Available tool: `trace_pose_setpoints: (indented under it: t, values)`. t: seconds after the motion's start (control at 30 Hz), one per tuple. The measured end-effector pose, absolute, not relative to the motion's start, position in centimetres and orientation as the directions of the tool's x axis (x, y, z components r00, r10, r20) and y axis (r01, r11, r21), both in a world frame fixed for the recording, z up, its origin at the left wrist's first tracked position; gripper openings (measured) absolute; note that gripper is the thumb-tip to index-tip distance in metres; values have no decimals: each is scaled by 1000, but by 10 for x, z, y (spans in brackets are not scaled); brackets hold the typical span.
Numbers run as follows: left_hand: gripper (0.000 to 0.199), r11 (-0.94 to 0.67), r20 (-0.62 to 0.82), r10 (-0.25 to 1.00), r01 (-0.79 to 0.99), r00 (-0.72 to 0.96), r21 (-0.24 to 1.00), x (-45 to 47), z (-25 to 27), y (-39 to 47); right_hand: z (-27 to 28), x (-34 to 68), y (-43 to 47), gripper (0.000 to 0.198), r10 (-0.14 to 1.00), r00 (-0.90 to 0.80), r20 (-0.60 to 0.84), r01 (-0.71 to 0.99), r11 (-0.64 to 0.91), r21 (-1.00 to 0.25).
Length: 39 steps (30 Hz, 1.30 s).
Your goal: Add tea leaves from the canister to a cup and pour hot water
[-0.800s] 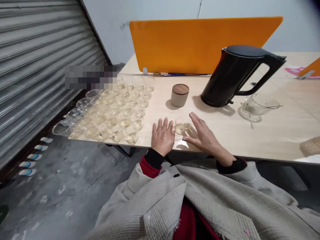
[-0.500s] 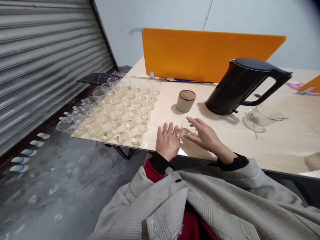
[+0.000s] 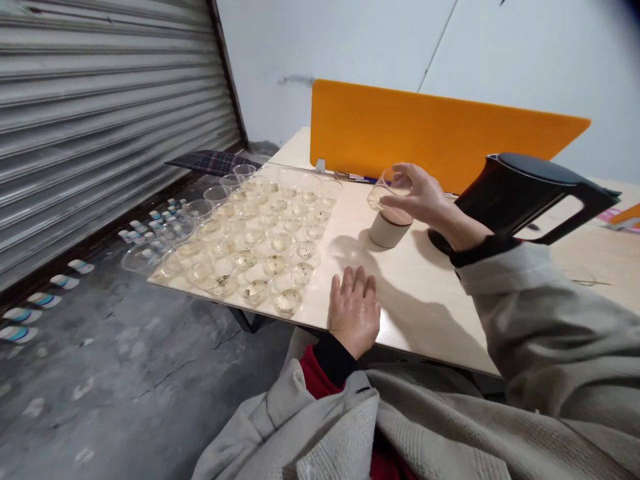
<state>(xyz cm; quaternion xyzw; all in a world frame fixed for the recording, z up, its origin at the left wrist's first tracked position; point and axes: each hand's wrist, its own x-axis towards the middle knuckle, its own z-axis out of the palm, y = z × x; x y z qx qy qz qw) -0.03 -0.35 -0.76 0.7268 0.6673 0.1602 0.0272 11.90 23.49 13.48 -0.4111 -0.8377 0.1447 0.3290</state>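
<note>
Holding one clear plastic cup [image 3: 379, 193] right of a whole army of them

Pinching it between thumb and fingers of the right hand [image 3: 425, 197], up off the worktop [image 3: 415, 313], by the wood-lidded canister [image 3: 385, 233]. Looks roughly upright, can't tell the exact tilt. Sits left of the right palm, toward the packed rows of cups [image 3: 274, 265]. Resting the left hand [image 3: 355, 313] palm-down, gripping nothing, near the same rows.
</note>
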Motion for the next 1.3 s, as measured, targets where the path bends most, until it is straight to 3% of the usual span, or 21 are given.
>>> trace_pose_setpoints:
  t: [0.33,0.53,0.83,1.3]
  values:
    - [58,-131,235,970,948,62,290,-3,-7,-6,108,59,336,76,854,-503,133,771,513,-378]
    - [58,-138,229,971,935,63,327,-4,-9,-6,93,39,355,88,852,-522,-19,816,493,-303]
    - [59,-148,221,972,933,77,329,-6,-7,-7,83,30,366,106,842,-539,-29,804,505,-315]
    - [59,-144,227,971,933,70,329,-6,-10,-7,75,24,366,102,796,-605,24,735,569,-368]
